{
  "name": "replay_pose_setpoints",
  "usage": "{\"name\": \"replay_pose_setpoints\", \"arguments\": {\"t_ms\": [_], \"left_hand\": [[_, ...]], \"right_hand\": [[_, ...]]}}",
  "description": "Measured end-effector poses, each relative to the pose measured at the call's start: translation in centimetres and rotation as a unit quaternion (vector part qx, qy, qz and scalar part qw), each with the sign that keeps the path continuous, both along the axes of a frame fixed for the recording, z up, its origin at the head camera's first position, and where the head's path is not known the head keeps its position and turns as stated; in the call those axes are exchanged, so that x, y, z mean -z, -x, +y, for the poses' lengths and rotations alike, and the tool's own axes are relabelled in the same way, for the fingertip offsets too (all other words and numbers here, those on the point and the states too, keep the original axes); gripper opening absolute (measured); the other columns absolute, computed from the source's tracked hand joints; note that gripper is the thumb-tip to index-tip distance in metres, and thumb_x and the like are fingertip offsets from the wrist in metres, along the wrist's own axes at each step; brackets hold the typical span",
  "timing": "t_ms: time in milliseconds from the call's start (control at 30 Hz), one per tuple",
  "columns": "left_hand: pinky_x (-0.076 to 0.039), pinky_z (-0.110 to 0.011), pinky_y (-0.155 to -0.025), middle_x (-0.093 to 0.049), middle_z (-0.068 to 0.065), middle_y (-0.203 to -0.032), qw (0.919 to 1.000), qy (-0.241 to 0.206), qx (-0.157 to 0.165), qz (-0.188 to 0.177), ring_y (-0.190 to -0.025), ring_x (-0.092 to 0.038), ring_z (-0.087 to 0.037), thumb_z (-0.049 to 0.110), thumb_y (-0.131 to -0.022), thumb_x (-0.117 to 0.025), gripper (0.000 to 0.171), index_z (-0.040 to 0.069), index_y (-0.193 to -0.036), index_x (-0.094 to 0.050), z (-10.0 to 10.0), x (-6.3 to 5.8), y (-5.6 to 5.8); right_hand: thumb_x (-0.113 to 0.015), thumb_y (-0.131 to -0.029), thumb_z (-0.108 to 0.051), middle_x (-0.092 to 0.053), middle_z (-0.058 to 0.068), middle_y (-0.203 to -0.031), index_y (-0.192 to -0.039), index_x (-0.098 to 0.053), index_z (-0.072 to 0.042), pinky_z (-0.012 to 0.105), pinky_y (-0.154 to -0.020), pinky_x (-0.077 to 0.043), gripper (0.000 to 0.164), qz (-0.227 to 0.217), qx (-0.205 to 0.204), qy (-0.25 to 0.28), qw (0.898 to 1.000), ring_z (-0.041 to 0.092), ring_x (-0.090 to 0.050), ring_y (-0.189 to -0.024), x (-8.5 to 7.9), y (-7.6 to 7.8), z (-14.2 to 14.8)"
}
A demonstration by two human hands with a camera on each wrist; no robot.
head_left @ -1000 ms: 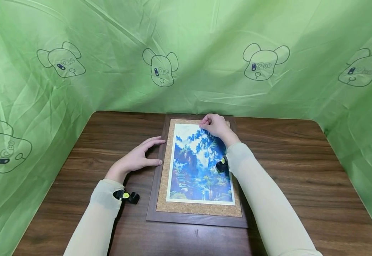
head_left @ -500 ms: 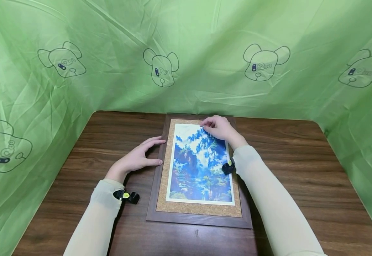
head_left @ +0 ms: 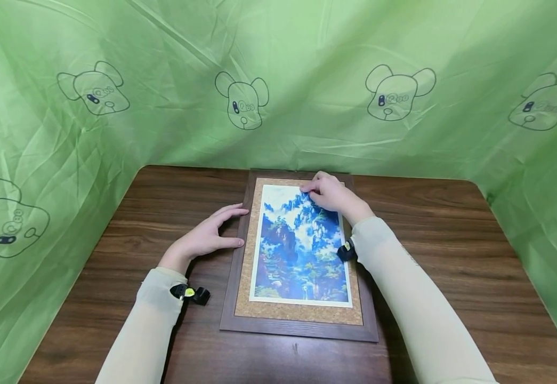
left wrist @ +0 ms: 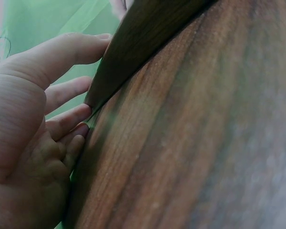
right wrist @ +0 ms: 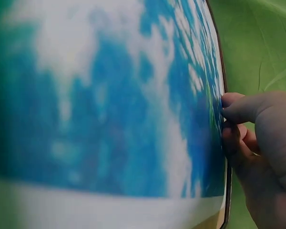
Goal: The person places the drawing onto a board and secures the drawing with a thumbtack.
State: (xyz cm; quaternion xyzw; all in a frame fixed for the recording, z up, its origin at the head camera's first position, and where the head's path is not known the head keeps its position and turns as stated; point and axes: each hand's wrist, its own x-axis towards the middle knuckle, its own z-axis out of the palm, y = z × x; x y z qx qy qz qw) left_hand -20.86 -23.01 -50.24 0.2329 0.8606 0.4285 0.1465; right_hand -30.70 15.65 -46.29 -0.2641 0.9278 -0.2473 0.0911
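Note:
A blue landscape print with a white border lies on a cork board with a dark wooden frame. My left hand rests against the frame's left side, thumb and fingers spread. In the left wrist view, the left hand's fingers touch the frame's edge. My right hand is at the print's top edge, its fingertips on the paper. In the right wrist view, the right hand's thumb and fingers bend together against the print; whether something small sits between them is hidden.
The framed board lies on a dark wooden table, its far edge close to a green curtain printed with bear heads. The curtain also stands along both sides. Each wrist wears a small black camera.
My right hand and forearm have shifted slightly right, with the fingertips staying near the same spot at the print's top. The frame's lower right corner shows more. My left hand stays put.

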Motion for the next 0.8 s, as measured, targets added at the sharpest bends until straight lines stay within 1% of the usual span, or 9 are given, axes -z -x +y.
{"name": "replay_pose_setpoints", "arguments": {"t_ms": [133, 333, 400, 533, 600, 667, 733, 800], "left_hand": [[-0.027, -0.065, -0.127, -0.027, 0.002, -0.179, 1.0, 0.002, -0.004, -0.004, -0.166, -0.021, -0.029, 0.035, -0.097, -0.087, 0.081, 0.026, -0.167, -0.047, -0.1, 0.0, 0.0], [-0.026, -0.068, -0.126, -0.027, -0.003, -0.179, 1.0, -0.004, 0.002, 0.001, -0.165, -0.022, -0.034, 0.033, -0.097, -0.087, 0.082, 0.023, -0.167, -0.047, 0.2, 0.1, 0.1], [-0.027, -0.068, -0.126, -0.027, -0.003, -0.179, 1.0, -0.004, 0.004, 0.002, -0.165, -0.022, -0.035, 0.033, -0.097, -0.087, 0.081, 0.023, -0.167, -0.047, 0.2, 0.2, 0.1], [-0.027, -0.068, -0.125, -0.028, -0.004, -0.179, 1.0, 0.0, 0.005, 0.005, -0.165, -0.023, -0.035, 0.033, -0.098, -0.086, 0.08, 0.023, -0.167, -0.047, 0.1, 0.4, 0.2], [-0.027, -0.068, -0.125, -0.028, -0.004, -0.179, 1.0, 0.004, 0.004, 0.007, -0.165, -0.023, -0.035, 0.034, -0.099, -0.085, 0.079, 0.024, -0.167, -0.047, 0.0, 0.6, 0.0], [-0.027, -0.068, -0.125, -0.029, -0.005, -0.179, 0.9999, 0.009, 0.002, 0.009, -0.165, -0.024, -0.036, 0.034, -0.1, -0.084, 0.077, 0.024, -0.167, -0.047, -0.2, 0.6, -0.1], [-0.027, -0.067, -0.126, -0.032, -0.007, -0.177, 0.9998, 0.014, 0.001, 0.016, -0.164, -0.026, -0.036, 0.034, -0.102, -0.082, 0.075, 0.023, -0.167, -0.047, -0.6, 0.6, -0.4], [-0.027, -0.065, -0.126, -0.036, -0.011, -0.175, 0.9991, 0.024, 0.0, 0.034, -0.162, -0.03, -0.037, 0.033, -0.103, -0.08, 0.073, 0.02, -0.167, -0.046, -1.2, 0.3, -0.7]], "right_hand": [[-0.063, -0.111, -0.014, -0.06, 0.017, -0.13, -0.144, -0.074, -0.013, 0.051, -0.091, -0.047, 0.035, -0.005, -0.013, 0.017, 1.0, 0.032, -0.057, -0.105, 0.3, 0.0, 0.5], [-0.066, -0.111, -0.017, -0.058, 0.014, -0.126, -0.148, -0.071, -0.014, 0.049, -0.09, -0.049, 0.038, -0.017, -0.017, 0.032, 0.999, 0.027, -0.058, -0.102, 0.9, 0.0, 1.2], [-0.068, -0.11, -0.017, -0.058, 0.014, -0.125, -0.15, -0.069, -0.014, 0.048, -0.093, -0.051, 0.04, -0.022, -0.018, 0.041, 0.999, 0.027, -0.06, -0.104, 1.1, 0.0, 1.4], [-0.072, -0.108, -0.017, -0.061, 0.015, -0.127, -0.153, -0.065, -0.01, 0.05, -0.101, -0.054, 0.045, -0.037, -0.02, 0.085, 0.995, 0.029, -0.064, -0.114, 1.3, -0.4, 1.8], [-0.072, -0.108, -0.018, -0.061, 0.016, -0.13, -0.155, -0.062, -0.01, 0.052, -0.105, -0.054, 0.049, -0.05, -0.023, 0.102, 0.993, 0.031, -0.064, -0.12, 1.1, -1.0, 2.1], [-0.073, -0.108, -0.019, -0.061, 0.018, -0.134, -0.156, -0.06, -0.009, 0.054, -0.108, -0.053, 0.051, -0.055, -0.028, 0.107, 0.992, 0.034, -0.064, -0.126, 0.5, -1.7, 2.7], [-0.073, -0.108, -0.022, -0.06, 0.02, -0.141, -0.159, -0.057, -0.009, 0.057, -0.109, -0.052, 0.055, -0.049, -0.04, 0.093, 0.994, 0.037, -0.063, -0.13, -0.4, -2.8, 3.6], [-0.074, -0.107, -0.026, -0.059, 0.021, -0.147, -0.161, -0.054, -0.009, 0.059, -0.11, -0.051, 0.06, -0.029, -0.056, 0.067, 0.996, 0.039, -0.061, -0.131, -1.4, -4.0, 5.0]]}}
